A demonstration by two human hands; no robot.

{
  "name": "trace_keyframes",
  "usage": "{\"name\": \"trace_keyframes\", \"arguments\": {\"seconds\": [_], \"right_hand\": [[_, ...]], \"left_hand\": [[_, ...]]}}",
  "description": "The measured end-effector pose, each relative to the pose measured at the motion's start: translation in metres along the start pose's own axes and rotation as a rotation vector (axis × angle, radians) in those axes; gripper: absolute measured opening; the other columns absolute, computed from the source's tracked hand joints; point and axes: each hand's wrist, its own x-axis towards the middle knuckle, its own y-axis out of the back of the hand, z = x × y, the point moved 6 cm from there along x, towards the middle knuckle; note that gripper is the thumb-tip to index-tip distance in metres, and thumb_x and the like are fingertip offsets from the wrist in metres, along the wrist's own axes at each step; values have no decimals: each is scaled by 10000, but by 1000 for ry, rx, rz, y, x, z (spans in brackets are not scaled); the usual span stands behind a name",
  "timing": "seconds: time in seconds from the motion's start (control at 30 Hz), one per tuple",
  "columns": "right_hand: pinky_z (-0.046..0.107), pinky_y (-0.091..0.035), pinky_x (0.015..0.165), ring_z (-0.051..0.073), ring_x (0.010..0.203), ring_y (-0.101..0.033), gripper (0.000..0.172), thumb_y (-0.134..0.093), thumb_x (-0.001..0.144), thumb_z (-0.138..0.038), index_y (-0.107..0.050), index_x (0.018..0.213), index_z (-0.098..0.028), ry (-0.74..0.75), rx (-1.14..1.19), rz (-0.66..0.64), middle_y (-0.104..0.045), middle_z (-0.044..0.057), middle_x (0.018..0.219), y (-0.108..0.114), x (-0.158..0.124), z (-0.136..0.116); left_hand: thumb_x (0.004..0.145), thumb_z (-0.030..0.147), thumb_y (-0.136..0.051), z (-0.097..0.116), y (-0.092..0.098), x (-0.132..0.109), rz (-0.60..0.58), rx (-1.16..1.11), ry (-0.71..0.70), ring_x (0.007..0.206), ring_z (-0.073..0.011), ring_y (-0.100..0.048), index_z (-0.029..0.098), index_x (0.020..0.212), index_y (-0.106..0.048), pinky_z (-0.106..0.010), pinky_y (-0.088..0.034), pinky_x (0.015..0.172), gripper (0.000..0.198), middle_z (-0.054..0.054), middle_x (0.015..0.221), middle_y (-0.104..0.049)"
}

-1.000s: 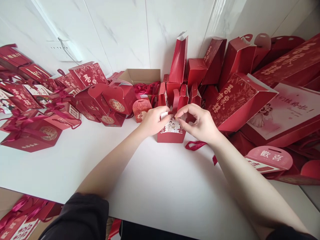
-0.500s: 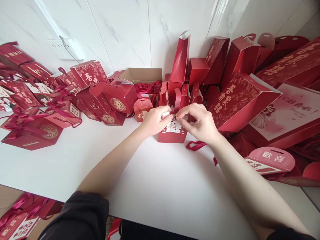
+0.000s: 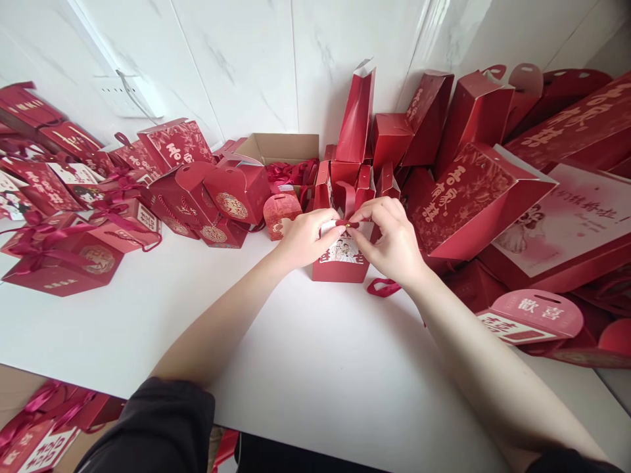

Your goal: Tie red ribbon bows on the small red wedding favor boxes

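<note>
A small red gift box (image 3: pixel 340 271) with a white picture of a couple on its front stands on the white table. At its top edge my left hand (image 3: pixel 311 236) is closed, thumb and fingers pinching the upper part of the box. My right hand (image 3: pixel 389 238) pinches a short red ribbon (image 3: pixel 353 224) there, its thumb close to the left thumb. A tiny gold-coloured fastener (image 3: pixel 348 226) shows between the two thumbs. The fingertips partly hide the top of the box. Just behind rises a red paper strip (image 3: pixel 348 197).
Tall red gift boxes (image 3: pixel 473 190) crowd the right side. Several finished-looking boxes with bows (image 3: pixel 64 256) stand at the left. An open cardboard box (image 3: pixel 283 144) of ribbon sits by the wall. A loose ribbon loop (image 3: pixel 383 287) lies beside my right wrist.
My right hand has shifted slightly left and its fingers have straightened toward the left fingertips. The red ribbon and gold fastener now show more clearly between the thumbs. My left hand has barely moved.
</note>
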Motion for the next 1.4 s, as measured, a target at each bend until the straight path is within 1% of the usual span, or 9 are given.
{"name": "trace_keyframes", "arguments": {"seconds": [0.23,0.47,0.63,0.73,0.93,1.03,1.17,1.27,1.4], "right_hand": [[329,-487,749,191,832,-616,48,-592,894,-186,-609,928,-214,-147,187,-70,-654,22,916,-3,-1,6],[325,-475,728,183,790,-610,30,-640,860,-188,-621,851,-209,-270,233,-29,-656,14,872,-1,-1,9],[299,-485,631,165,677,-605,109,-717,812,-242,-636,764,-187,-436,486,-73,-656,12,747,-5,-2,19],[285,-496,625,159,674,-616,105,-729,801,-244,-656,769,-175,-479,564,-106,-665,19,747,-4,-1,18],[288,-502,687,172,762,-643,129,-615,910,-301,-678,919,-189,-407,490,-303,-696,31,864,10,4,-2],[296,-498,653,169,698,-642,161,-569,937,-297,-641,1059,-220,-353,358,-242,-681,19,860,25,7,-6],[342,-509,675,201,731,-628,292,-627,881,-222,-615,1173,-237,-194,93,-137,-656,49,942,38,12,-8],[347,-520,691,201,754,-623,208,-615,885,-190,-672,1081,-230,-132,57,-139,-645,57,954,38,13,-9],[326,-521,680,190,762,-636,115,-612,894,-188,-724,895,-217,-161,108,-153,-654,50,912,34,13,-11]], "left_hand": [[898,300,-525,-1,-2,0,-37,12,-7,644,-118,-457,182,767,-503,-258,-316,604,178,35,683,-490],[879,296,-554,2,0,0,-42,8,-27,645,-113,-440,182,757,-493,-258,-306,606,178,35,700,-492],[874,373,-590,5,0,0,-82,-78,-44,646,-107,-435,177,732,-499,-255,-308,608,258,37,684,-479],[882,425,-582,1,0,1,-93,-127,-11,610,-99,-389,172,700,-494,-253,-282,573,324,41,649,-431],[847,442,-630,-10,-3,2,-264,-295,33,565,-83,-361,160,669,-506,-230,-278,525,355,47,608,-393],[836,438,-649,-13,0,1,-341,-323,51,587,-91,-438,154,675,-546,-225,-346,555,342,37,619,-463],[840,402,-656,-11,0,-4,-530,-428,68,783,-160,-615,153,859,-677,-272,-486,714,250,-41,834,-655],[828,378,-676,-8,2,-6,-614,-492,81,851,-188,-646,161,892,-712,-295,-516,770,229,-62,888,-690],[812,354,-703,-7,3,-7,-672,-524,94,858,-197,-653,169,934,-741,-310,-531,779,225,-89,972,-716]]}}
